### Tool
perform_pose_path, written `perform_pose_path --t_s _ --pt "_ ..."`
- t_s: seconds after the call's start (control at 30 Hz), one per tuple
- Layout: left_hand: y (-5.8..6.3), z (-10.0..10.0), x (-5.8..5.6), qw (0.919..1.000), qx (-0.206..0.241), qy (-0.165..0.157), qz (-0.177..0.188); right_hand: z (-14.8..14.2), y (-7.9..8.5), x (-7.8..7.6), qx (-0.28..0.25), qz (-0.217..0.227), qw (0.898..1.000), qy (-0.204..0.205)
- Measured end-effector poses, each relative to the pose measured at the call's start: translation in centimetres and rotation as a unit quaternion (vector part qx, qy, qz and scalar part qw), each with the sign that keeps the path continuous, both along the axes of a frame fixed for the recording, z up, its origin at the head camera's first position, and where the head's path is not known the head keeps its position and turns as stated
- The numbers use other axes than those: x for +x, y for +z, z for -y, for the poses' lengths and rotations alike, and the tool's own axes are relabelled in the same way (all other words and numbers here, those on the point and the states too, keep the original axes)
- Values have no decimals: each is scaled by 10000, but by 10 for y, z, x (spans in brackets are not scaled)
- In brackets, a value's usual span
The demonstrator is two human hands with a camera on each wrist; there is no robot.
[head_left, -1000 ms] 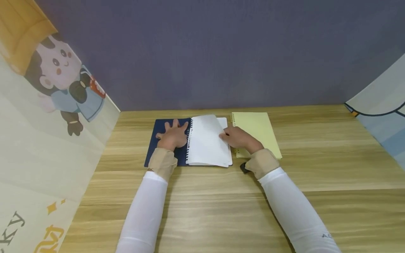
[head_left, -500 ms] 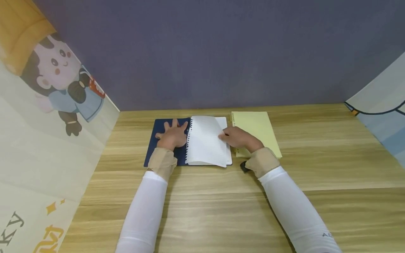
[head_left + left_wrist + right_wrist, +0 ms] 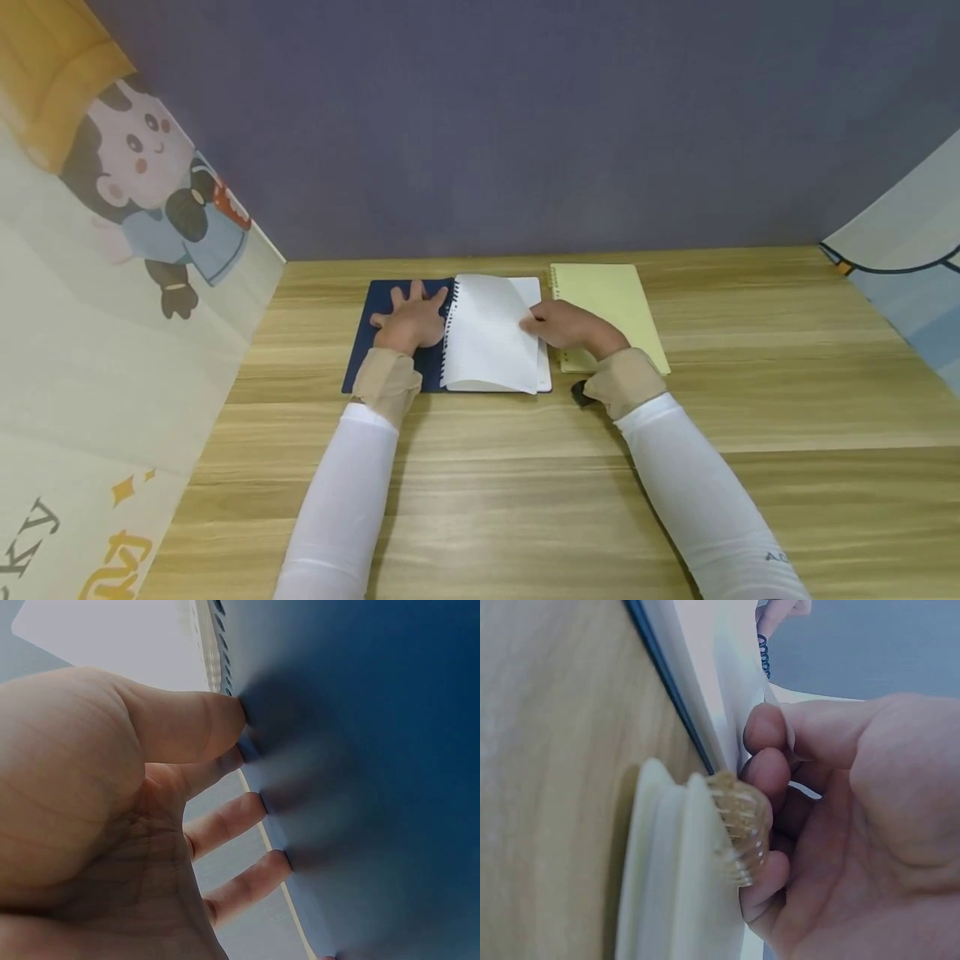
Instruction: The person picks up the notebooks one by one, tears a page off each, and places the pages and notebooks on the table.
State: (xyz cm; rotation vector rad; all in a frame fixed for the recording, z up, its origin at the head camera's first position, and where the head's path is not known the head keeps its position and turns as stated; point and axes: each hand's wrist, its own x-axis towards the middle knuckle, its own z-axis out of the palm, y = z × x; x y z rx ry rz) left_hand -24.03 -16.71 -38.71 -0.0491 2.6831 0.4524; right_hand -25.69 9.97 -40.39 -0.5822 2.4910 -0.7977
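Observation:
A spiral notebook with a dark blue cover lies spread on the table, the cover folded out to the left. My left hand rests on that cover with fingers spread; in the left wrist view the fingertips touch the blue surface. At the right edge of a white page, my right hand pinches the paper between thumb and finger, and the sheet bows up slightly. Other right fingers curl beside the clear coil of a yellow notebook; whether they touch it, I cannot tell.
The yellow spiral notebook lies closed just right of the blue one, partly under my right hand. A small black object shows by my right wrist. Behind the wooden table stands a dark wall.
The lower right corner of the pinched page has shifted slightly to the left, baring a little more of the sheet beneath. Both hands keep nearly the same places.

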Motion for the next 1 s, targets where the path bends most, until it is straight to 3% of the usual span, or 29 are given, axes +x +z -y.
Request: perform_pose_path --t_s 1.0 --pt "-1 -2 -1 10000 -15 6 -16 -5 3 -3 -112 292 9984 469"
